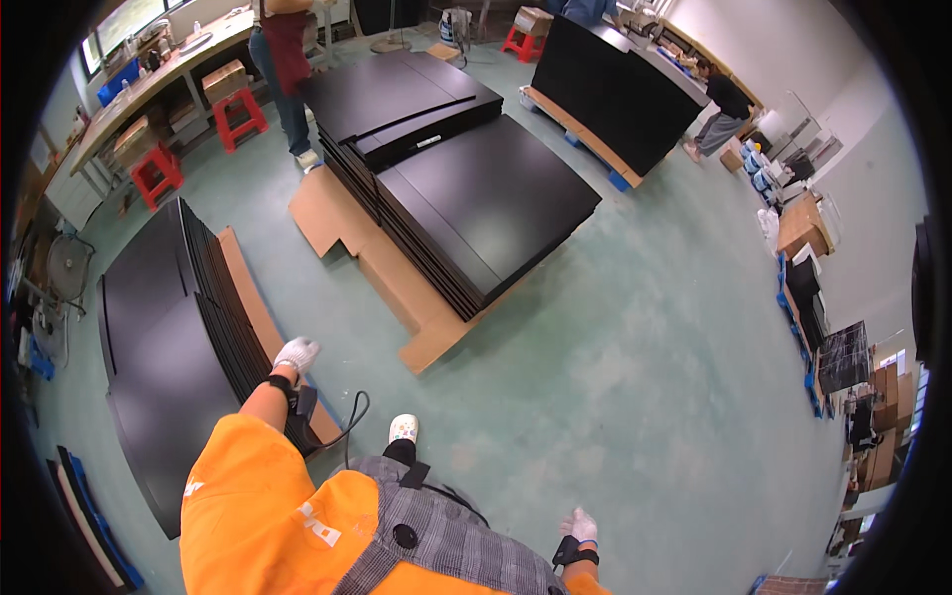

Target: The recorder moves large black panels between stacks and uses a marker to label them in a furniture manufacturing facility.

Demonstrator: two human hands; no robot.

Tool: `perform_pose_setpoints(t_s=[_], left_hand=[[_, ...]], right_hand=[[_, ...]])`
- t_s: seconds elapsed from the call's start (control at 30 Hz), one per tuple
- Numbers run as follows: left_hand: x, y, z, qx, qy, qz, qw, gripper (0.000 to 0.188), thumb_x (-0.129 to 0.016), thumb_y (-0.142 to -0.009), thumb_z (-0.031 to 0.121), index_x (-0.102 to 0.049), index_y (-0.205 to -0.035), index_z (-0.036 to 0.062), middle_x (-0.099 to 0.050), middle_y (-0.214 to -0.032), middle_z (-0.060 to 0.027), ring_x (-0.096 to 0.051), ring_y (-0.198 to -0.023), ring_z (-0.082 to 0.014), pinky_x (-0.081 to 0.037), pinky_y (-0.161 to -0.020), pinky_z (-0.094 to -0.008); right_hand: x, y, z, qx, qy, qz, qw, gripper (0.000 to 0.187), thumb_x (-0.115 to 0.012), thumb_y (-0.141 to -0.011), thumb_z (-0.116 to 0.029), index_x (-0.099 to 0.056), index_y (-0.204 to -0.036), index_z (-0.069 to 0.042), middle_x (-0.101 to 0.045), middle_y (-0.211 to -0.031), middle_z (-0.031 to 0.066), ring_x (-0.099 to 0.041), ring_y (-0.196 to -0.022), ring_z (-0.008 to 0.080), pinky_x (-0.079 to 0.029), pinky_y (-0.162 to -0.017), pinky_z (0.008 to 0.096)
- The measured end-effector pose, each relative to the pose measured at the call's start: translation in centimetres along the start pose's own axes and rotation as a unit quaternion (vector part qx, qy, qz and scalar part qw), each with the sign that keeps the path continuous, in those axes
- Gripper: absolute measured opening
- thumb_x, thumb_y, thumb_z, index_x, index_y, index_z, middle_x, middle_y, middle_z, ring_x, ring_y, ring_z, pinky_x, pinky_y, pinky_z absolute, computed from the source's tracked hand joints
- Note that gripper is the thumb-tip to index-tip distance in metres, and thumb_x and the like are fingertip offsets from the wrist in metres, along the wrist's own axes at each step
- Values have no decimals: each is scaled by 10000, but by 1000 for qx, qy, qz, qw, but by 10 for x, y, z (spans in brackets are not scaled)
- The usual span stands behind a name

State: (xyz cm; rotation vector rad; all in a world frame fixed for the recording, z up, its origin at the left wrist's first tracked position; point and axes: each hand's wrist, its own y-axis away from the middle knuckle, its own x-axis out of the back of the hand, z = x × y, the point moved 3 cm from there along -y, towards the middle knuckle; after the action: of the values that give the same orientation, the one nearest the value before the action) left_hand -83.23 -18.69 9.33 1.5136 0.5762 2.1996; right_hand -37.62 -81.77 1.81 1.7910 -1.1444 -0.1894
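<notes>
My left hand (296, 354), in a white glove, hovers near the inner edge of a stack of black panels (164, 332) at the left. Its fingers are curled closed and no object shows in them. My right hand (580, 526), also gloved, hangs low over the floor to the right of my body. Its fingers are loosely apart, holding nothing I can see. Ahead, a second stack of black panels (496, 198) lies on brown cardboard (387, 273). Black bands with small devices sit on both wrists, and a dark cable (359, 409) loops beside the left one.
A third black panel stack (615, 94) rests on a pallet (580, 139) at the far right. One person (283, 69) stands behind the middle stack; another (724, 109) bends by the right wall. Red stools (238, 117) and a workbench (159, 79) line the far left. Green floor (635, 367) spreads rightward.
</notes>
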Motion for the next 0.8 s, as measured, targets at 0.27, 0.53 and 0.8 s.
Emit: perform_pose_setpoints(t_s=[0.27, 0.53, 0.8], left_hand=[[-27, -53, 157, -40, -10, -54, 998, 558, -493, -857, 424, -561, -1232, 17, -571, -1242, -199, -521, -1180, -341, -397, -1005, -385], [-75, -90, 240, 12, 33, -14, 999, 577, -493, -860, 463, -560, -1227, 23, -578, -1220, -212, -529, -1165, -353, -412, -991, -403], [-106, -78, 306, 43, 71, -14, 996, 602, -492, -853, 478, -550, -1244, 25, -560, -1246, -219, -512, -1182, -364, -402, -997, -401]], right_hand=[[52, -6, -21, 17, 498, 38, 866, 547, -455, -929, -484, -639, -940, 32, -653, -833, 208, -631, -746, 325, -500, -646, 433], [166, -165, -142, 8, 424, 118, 898, 546, -443, -914, -459, -619, -930, 57, -643, -958, 253, -618, -915, 355, -465, -770, 457], [62, -329, -434, 166, 120, -83, 975, 423, -536, -921, -378, -572, -1134, -15, -640, -923, 132, -612, -746, 245, -506, -623, 392]])
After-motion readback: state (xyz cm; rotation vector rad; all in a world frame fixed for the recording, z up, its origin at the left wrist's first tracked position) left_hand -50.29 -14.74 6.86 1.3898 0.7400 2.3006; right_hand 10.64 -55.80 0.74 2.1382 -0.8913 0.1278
